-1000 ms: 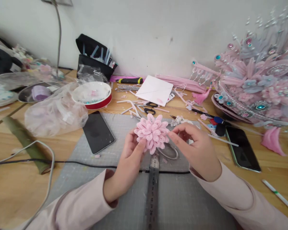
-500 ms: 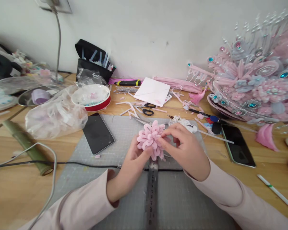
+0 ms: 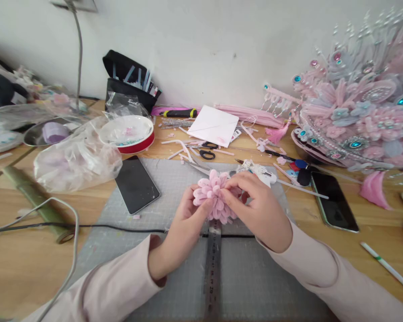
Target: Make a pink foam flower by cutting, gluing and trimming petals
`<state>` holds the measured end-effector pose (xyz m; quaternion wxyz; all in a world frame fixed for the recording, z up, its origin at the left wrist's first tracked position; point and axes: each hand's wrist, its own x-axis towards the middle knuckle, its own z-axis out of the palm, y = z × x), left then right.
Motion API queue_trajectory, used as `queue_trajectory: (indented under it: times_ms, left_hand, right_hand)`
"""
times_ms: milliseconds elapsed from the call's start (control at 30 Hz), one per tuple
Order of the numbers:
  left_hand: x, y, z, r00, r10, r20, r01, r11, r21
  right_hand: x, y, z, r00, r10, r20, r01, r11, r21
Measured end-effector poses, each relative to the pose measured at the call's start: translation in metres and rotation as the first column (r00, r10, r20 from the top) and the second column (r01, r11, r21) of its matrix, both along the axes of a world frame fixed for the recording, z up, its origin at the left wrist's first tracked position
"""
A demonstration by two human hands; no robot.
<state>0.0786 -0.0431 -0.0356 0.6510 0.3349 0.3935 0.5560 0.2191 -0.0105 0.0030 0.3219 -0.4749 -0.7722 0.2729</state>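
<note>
A fluffy pink flower with many looped petals (image 3: 212, 193), seemingly bent from chenille stems, is held between both hands above the mat. My left hand (image 3: 184, 228) grips it from the left, thumb pressed on the lower petals. From the right, my right hand (image 3: 260, 210) pinches petals near the flower's centre between thumb and forefinger. Its other fingers are curled and partly hidden. Below the flower a steel ruler (image 3: 212, 268) lies lengthwise on the grey cutting mat (image 3: 168, 273). The flower's underside cannot be seen.
Black-handled scissors (image 3: 207, 154) lie beyond the flower among pink stem scraps. Two phones (image 3: 137, 185) flank the mat. A red-and-white bowl (image 3: 136, 141) and a plastic bag (image 3: 80, 165) stand left. A beaded pink headdress (image 3: 359, 107) fills the right. A black cable (image 3: 121, 229) crosses the mat.
The flower has turned slightly in the fingers, so its petals face differently. Both hands keep their grip, with small finger shifts. The whole view has shifted a little.
</note>
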Motion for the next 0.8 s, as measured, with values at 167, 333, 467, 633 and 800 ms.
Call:
queue_trajectory:
  times_ms: [167, 333, 467, 633, 800]
  left_hand:
    - [0.0003, -0.0006, -0.0005, 1.000, -0.004, 0.015, 0.004, 1.000, 0.000]
    - [-0.0004, -0.0021, -0.0041, 1.000, 0.006, -0.028, -0.006, 1.000, 0.003]
    - [-0.0005, -0.0035, -0.0039, 0.999, 0.016, -0.047, -0.016, 1.000, -0.010]
    - [-0.0003, -0.0037, -0.0019, 0.998, 0.029, -0.063, -0.031, 0.999, -0.023]
    - [-0.0011, 0.0001, 0.0005, 0.999, 0.000, -0.033, -0.001, 0.999, -0.050]
  right_hand:
    - [-0.0007, -0.0007, -0.0048, 0.999, 0.012, -0.031, -0.011, 1.000, 0.029]
    - [-0.0021, -0.0031, -0.0048, 1.000, 0.019, -0.004, -0.019, 0.997, 0.080]
    - [-0.0034, -0.0045, -0.0046, 0.999, 0.014, 0.040, -0.018, 0.994, 0.110]
    - [-0.0044, -0.0043, -0.0054, 0.996, -0.013, 0.087, 0.000, 0.990, 0.143]
    - [-0.0020, -0.0004, -0.0037, 1.000, -0.003, 0.024, 0.002, 1.000, 0.014]
